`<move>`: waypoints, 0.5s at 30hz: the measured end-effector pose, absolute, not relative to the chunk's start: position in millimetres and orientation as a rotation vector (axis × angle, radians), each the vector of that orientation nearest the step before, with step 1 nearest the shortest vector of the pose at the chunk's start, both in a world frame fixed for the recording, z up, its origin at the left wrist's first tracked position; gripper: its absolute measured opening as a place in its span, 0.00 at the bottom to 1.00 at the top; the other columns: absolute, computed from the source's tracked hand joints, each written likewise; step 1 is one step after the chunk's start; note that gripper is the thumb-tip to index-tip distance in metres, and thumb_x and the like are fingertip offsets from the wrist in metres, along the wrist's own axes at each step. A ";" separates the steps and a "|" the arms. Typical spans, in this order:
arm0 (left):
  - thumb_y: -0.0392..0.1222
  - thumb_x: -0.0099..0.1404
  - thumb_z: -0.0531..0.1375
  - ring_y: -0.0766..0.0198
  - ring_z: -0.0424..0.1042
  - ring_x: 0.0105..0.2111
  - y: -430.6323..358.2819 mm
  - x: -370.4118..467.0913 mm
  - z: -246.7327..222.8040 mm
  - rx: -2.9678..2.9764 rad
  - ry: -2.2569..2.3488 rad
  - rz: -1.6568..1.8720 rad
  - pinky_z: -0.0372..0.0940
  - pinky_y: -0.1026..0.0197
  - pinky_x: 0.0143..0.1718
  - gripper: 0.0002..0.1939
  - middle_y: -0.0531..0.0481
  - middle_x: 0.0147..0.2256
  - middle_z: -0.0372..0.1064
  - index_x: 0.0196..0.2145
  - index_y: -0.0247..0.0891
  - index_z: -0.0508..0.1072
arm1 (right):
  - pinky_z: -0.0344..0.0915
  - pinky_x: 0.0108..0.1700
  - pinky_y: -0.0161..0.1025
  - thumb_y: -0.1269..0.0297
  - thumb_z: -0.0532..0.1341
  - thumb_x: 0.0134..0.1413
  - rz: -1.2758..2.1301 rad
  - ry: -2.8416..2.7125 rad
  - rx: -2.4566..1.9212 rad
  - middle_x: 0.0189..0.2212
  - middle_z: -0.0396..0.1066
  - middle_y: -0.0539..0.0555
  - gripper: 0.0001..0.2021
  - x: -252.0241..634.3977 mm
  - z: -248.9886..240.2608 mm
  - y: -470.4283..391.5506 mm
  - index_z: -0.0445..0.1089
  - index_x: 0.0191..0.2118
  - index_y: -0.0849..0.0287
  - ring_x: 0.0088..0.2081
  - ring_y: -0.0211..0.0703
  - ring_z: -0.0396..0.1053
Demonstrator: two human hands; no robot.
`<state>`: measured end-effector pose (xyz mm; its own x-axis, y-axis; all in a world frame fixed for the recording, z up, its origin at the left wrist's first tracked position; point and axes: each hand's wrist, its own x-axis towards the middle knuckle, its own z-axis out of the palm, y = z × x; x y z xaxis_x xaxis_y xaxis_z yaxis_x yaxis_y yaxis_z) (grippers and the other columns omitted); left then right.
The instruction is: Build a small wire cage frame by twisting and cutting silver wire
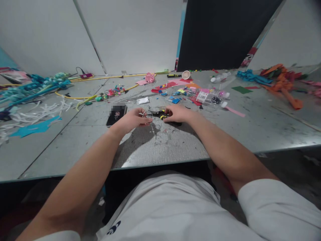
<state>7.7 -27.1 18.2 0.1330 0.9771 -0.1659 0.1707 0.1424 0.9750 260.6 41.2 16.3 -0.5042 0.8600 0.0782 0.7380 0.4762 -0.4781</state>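
Note:
My left hand point(136, 119) is closed, thumb against fingers, on a thin shiny wire point(152, 127) whose loose loops hang below the fingertips. Facing it, my right hand point(177, 113) grips black-and-yellow pliers point(160, 114), with their dark jaws pointing left toward the wire. The jaws are close to the left fingertips; whether they touch the wire I cannot tell. Part of the plier handles is hidden under my right palm. Just left of my left hand lies a black phone point(116, 115), and a small white packet point(142, 100) rests beyond the hands.
Clear plastic bottles point(212, 97) lie at right-centre among coloured scraps. White paper strips point(42, 112) and a blue sheet point(36, 127) are at left. Orange point(283, 80) and blue twisted material point(253, 76) sit far right. The table's front edge point(160, 164) runs before my body.

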 end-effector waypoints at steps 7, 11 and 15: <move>0.34 0.70 0.72 0.65 0.79 0.32 -29.7 7.5 24.1 1.261 1.326 0.913 0.77 0.62 0.35 0.09 0.52 0.35 0.79 0.38 0.35 0.74 | 0.65 0.44 0.45 0.66 0.73 0.59 0.345 -2.464 -1.430 0.46 0.79 0.66 0.15 262.6 8.5 47.4 0.78 0.50 0.63 0.45 0.57 0.75; 0.37 0.70 0.73 0.64 0.80 0.31 -27.8 3.7 22.9 1.269 1.337 0.930 0.76 0.62 0.33 0.10 0.51 0.35 0.81 0.37 0.35 0.75 | 0.68 0.50 0.47 0.71 0.72 0.59 0.290 -2.607 -1.199 0.50 0.79 0.65 0.05 253.4 15.8 30.7 0.82 0.42 0.60 0.51 0.58 0.76; 0.44 0.64 0.78 0.62 0.81 0.31 -23.9 -0.1 19.0 1.278 1.322 0.977 0.75 0.62 0.34 0.18 0.49 0.34 0.82 0.35 0.38 0.72 | 0.72 0.50 0.44 0.69 0.74 0.58 0.356 -2.763 -0.876 0.44 0.83 0.58 0.02 241.6 10.4 -2.8 0.84 0.36 0.55 0.44 0.50 0.78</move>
